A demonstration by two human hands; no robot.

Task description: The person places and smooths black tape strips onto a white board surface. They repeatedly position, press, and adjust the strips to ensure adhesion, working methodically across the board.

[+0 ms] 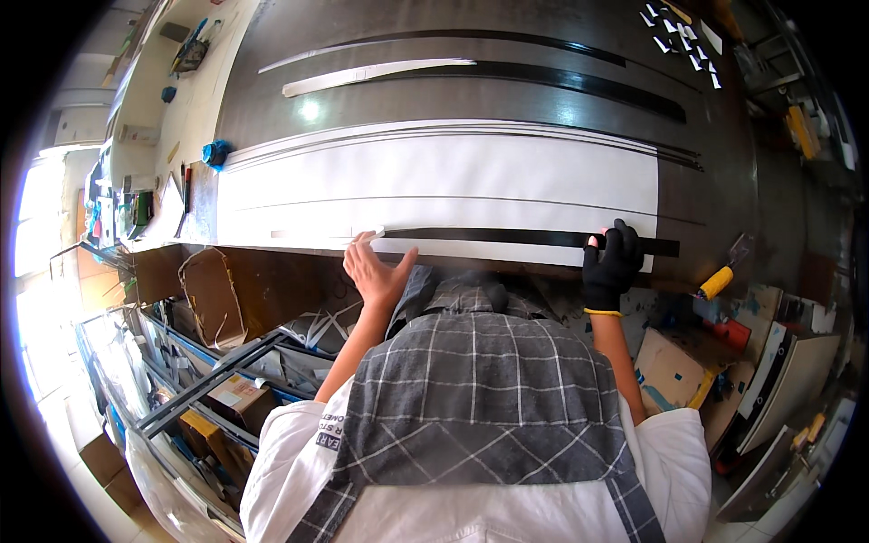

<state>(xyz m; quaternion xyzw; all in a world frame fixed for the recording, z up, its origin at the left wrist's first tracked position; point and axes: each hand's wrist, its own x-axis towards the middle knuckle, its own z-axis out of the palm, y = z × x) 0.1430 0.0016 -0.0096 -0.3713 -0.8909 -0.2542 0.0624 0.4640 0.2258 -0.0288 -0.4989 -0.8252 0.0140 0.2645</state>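
Head view, looking down on a dark tabletop (715,195). Left hand (378,271): bare, spread wide, thumb well out from the fingers; fingertips at a small white piece (375,233) near the left part of a black strip (516,237). Can't tell whether that piece is gripped. Right hand (617,258): black glove with bare fingertips showing, yellow cuff edge, fingers bent over the strip close to its right end. Can't tell if it pinches or only presses.

Strip lies lengthwise along the near side of a long white sheet (434,167), right end running past the sheet onto the tabletop. Thin dark line (471,198) crosses the sheet beyond it; more thin strips along the far edge. Farther off, another black strip (579,83) with a pale length at its left.

Blue lump (215,154) at the sheet's left end. Small white slips (692,50) scattered far right. Yellow-handled tool (716,282) right of the gloved hand, near the table's front edge.
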